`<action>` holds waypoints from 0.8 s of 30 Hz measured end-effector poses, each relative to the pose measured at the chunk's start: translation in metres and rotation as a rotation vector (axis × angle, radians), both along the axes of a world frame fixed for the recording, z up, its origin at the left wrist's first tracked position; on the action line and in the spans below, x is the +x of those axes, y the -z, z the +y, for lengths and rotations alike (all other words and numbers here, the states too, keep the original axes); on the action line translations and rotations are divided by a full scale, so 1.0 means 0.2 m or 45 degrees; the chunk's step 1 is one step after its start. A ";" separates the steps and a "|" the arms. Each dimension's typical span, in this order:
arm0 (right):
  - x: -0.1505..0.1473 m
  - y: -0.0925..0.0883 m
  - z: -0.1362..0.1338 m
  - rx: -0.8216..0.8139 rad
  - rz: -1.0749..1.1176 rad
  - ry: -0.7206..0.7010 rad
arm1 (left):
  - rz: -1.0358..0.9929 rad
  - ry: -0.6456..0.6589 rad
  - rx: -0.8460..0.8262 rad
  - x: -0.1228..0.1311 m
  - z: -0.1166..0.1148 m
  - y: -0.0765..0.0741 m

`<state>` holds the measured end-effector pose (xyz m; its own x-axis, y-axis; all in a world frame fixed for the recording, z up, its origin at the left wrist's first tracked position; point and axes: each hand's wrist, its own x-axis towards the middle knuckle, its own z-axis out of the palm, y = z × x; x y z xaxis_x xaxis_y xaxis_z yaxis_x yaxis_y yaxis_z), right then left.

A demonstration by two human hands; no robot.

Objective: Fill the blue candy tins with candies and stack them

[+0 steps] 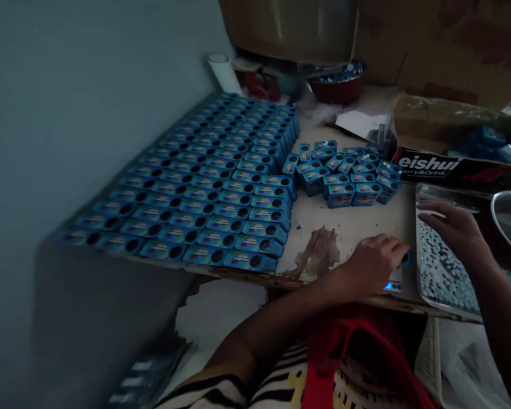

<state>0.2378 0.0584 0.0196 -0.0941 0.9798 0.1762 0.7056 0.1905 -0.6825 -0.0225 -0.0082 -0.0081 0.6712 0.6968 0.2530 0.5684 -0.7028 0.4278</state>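
Red cloth [317, 380] lies below left fingers [395, 247] curled beside something blue [406, 258].

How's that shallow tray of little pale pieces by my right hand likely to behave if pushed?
The tray looks rigid, judging by its straight, shiny rim, so it would probably slide without bending. The small pieces would likely shift or scatter, since they lie loose inside. Wide and shallow, it seems unlikely to tip.

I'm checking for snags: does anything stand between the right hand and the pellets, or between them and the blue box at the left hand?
Nothing visible blocks the right hand from the pellets; between them and the blue box runs the tray's left rim.
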 end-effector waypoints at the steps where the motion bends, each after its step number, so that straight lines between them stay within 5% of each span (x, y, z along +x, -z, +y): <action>1: -0.12 -0.03 0.06 0.016 0.081 -0.038 | -0.076 -0.087 0.033 -0.09 -0.01 -0.03; 5: -0.70 -0.10 0.37 0.171 0.173 -0.503 | -0.420 -0.600 0.203 -0.63 0.04 -0.17; 8: -1.17 -0.06 0.60 0.273 -0.149 -0.928 | -0.453 -0.996 0.333 -1.04 0.19 -0.29; 13: -1.75 0.12 0.92 0.051 -0.288 -0.899 | -0.408 -1.318 0.424 -1.44 0.48 -0.41; 19: -1.87 0.26 1.13 -0.174 0.339 -0.900 | -0.504 -1.312 0.396 -1.56 0.73 -0.37; 24: -1.85 0.05 1.02 -0.312 0.379 -0.876 | -0.625 -1.226 0.261 -1.59 0.92 -0.24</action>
